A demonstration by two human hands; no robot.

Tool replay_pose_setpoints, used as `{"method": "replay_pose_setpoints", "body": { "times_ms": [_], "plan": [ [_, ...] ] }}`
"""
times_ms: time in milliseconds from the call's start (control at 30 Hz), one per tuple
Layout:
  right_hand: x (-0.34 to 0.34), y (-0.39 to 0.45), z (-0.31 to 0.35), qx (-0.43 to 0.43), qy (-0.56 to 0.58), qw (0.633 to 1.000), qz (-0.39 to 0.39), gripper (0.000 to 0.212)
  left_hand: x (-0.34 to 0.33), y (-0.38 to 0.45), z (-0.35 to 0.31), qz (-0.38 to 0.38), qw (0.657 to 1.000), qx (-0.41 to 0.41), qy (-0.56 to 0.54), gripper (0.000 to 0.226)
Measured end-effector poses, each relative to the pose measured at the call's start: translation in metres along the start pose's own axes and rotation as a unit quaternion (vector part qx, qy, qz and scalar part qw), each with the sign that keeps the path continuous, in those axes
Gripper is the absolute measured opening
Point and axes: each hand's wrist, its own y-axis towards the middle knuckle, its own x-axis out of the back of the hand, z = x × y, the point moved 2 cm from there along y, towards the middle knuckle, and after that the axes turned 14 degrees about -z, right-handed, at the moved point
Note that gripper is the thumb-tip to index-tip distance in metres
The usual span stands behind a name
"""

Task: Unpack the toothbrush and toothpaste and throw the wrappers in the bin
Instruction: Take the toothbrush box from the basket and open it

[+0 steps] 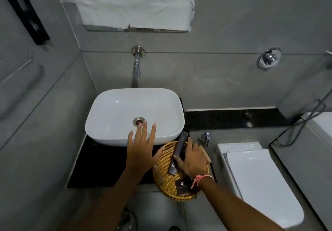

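A grey-tiled bathroom, with a white basin [134,115] sitting on a dark counter [100,166] and a wall tap [136,63] above it. Just beyond the left hand [141,151] lies the basin's near rim; that hand hovers over it with fingers spread flat and wide, holding nothing. Beside it, to its right, a round wicker tray [165,160] rests at the counter's edge. The right hand [195,160] is down on the tray, thumb and fingers closed around a long dark box [177,154], which slants away from the palm toward the basin, its far end lifted above the tray rim. This is probably the toothbrush pack, though the print is too small to read. Under the right wrist, with its pink thread band [202,179], a smaller dark packet [182,187] lies on the tray, untouched. Right of that hand is a white toilet lid [258,185].

As I judge it, the task has barely started: the long box appears sealed, nothing is unwrapped, and no wrapper has been thrown away. A round metallic object [128,221] on the floor below the forearms may be the bin, but I cannot tell.
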Motion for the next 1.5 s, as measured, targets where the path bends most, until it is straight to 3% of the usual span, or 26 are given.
{"method": "replay_pose_setpoints", "body": {
  "times_ms": [67, 167, 400, 533, 633, 700, 733, 800, 867, 933, 1067, 1333, 1500],
  "plan": [
    [-0.012, 0.003, 0.004, -0.082, 0.099, 0.991, 0.042, 0.097, -0.005, -0.003, 0.002, 0.022, 1.000, 0.012, 0.007, 0.087],
    [-0.024, 0.010, 0.011, -0.176, 0.179, 0.964, 0.093, 0.085, -0.013, -0.015, 0.005, -0.006, 1.000, -0.001, 0.015, 0.085],
    [-0.048, 0.012, 0.006, -0.279, 0.228, 0.930, 0.067, 0.050, -0.013, -0.016, 0.011, -0.027, 1.000, -0.001, 0.000, 0.084],
    [-0.036, -0.001, -0.004, -0.275, 0.259, 0.926, 0.022, 0.032, -0.007, -0.003, 0.009, -0.042, 0.998, 0.022, -0.052, 0.079],
    [-0.013, -0.013, -0.007, -0.189, 0.285, 0.938, -0.051, 0.035, 0.000, 0.015, 0.004, -0.072, 0.983, 0.039, -0.166, 0.068],
    [0.006, -0.016, -0.009, -0.116, 0.301, 0.943, -0.081, 0.037, 0.006, 0.026, 0.004, -0.064, 0.949, 0.092, -0.294, 0.053],
    [0.015, -0.015, -0.010, -0.076, 0.301, 0.947, -0.088, 0.037, 0.008, 0.032, 0.005, -0.032, 0.916, 0.151, -0.370, 0.045],
    [0.030, -0.011, -0.011, -0.003, 0.278, 0.956, -0.089, 0.038, 0.014, 0.044, 0.008, 0.062, 0.803, 0.303, -0.510, 0.032],
    [0.043, -0.006, -0.009, 0.063, 0.235, 0.966, -0.082, 0.040, 0.021, 0.048, 0.016, 0.121, 0.685, 0.381, -0.609, 0.030],
    [0.053, 0.001, -0.008, 0.124, 0.185, 0.971, -0.085, 0.042, 0.026, 0.044, 0.026, 0.134, 0.629, 0.378, -0.666, 0.032],
    [0.069, 0.015, 0.001, 0.213, 0.115, 0.968, -0.069, 0.047, 0.032, 0.015, 0.046, 0.148, 0.589, 0.347, -0.715, 0.030],
    [0.085, 0.025, 0.036, 0.327, 0.051, 0.942, -0.048, 0.054, 0.029, -0.035, 0.062, 0.113, 0.571, 0.409, -0.703, 0.032],
    [0.098, 0.025, 0.059, 0.356, 0.048, 0.932, -0.054, 0.054, 0.028, -0.051, 0.067, 0.078, 0.520, 0.431, -0.733, 0.030]
  ]
}}
